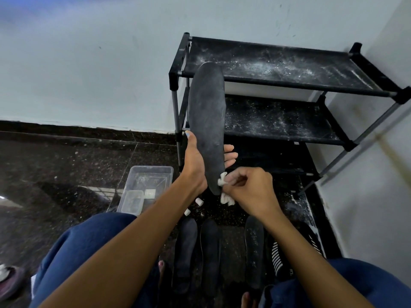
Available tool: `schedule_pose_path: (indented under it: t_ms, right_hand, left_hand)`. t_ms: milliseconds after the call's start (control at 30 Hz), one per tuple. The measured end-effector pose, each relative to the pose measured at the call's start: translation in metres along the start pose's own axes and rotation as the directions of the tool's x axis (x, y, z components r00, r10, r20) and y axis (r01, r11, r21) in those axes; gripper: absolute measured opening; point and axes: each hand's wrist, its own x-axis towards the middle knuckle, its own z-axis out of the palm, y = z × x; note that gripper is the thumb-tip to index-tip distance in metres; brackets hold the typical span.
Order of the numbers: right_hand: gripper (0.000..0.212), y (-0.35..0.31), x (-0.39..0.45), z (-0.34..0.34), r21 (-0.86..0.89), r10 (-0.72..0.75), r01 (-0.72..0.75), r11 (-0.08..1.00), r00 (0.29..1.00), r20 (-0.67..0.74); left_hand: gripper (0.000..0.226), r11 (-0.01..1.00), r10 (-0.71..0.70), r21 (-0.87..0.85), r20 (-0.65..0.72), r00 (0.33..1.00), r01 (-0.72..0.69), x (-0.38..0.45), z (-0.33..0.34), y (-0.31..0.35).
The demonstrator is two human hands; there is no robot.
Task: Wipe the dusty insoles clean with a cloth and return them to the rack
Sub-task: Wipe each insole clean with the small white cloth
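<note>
My left hand (195,161) grips a long dark grey insole (208,116) near its heel and holds it upright in front of the black rack (287,84). My right hand (249,190) pinches a small white cloth (223,180) against the insole's lower right edge. A tail of the cloth hangs below the hand. Three more dark insoles (209,250) lie side by side on the floor between my knees; the rightmost one (254,247) is speckled with white dust.
The rack's fabric shelves are streaked with white dust. A clear plastic tub (146,190) stands on the dark speckled floor to the left. Small white bits (199,201) lie on the floor. A striped item (277,258) lies by the right wall.
</note>
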Motion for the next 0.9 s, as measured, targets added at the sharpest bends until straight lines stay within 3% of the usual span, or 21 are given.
schedule_pose_path:
  t_ms: [100, 267, 333, 433, 467, 633, 733, 900]
  right_hand:
    - [0.018, -0.007, -0.006, 0.001, 0.21, 0.015, -0.064, 0.976, 0.974, 0.227]
    - [0.014, -0.002, 0.0, -0.001, 0.02, 0.012, -0.01, 1.0, 0.995, -0.095]
    - [0.014, -0.004, -0.003, 0.001, 0.087, 0.006, -0.005, 0.996, 1.0, -0.007]
    - [0.018, -0.012, -0.006, -0.002, 0.285, 0.018, -0.102, 0.953, 0.959, 0.282]
    - [0.02, -0.012, -0.004, -0.005, 0.316, 0.026, -0.132, 0.939, 0.947, 0.32]
    - [0.02, -0.004, 0.011, -0.018, 0.422, 0.15, -0.154, 0.894, 0.988, 0.042]
    - [0.02, -0.005, 0.01, -0.016, 0.502, 0.204, -0.259, 0.826, 0.965, 0.163]
    - [0.017, -0.005, 0.01, -0.017, 0.388, 0.227, -0.326, 0.862, 0.933, 0.278]
  left_hand:
    - [0.09, 1.0, 0.008, 0.008, -0.001, 1.0, -0.008, -0.001, 0.0, -0.001]
    - [0.092, 1.0, -0.012, -0.009, 0.024, 1.0, 0.012, -0.002, 0.001, -0.001]
    - [0.093, 1.0, -0.025, -0.018, 0.017, 1.0, 0.025, -0.001, 0.001, -0.001]
    - [0.09, 0.999, -0.015, -0.035, 0.004, 1.0, 0.016, -0.001, 0.001, 0.0]
    - [0.089, 0.999, -0.011, -0.043, 0.006, 1.0, 0.011, -0.001, 0.001, 0.0]
    - [0.082, 0.998, -0.02, -0.055, 0.058, 0.998, 0.023, -0.003, 0.003, 0.002]
    - [0.082, 0.998, -0.038, -0.054, 0.087, 0.996, 0.042, -0.003, 0.003, -0.002]
    - [0.093, 0.988, -0.105, -0.1, 0.141, 0.985, 0.119, -0.004, -0.001, 0.0]
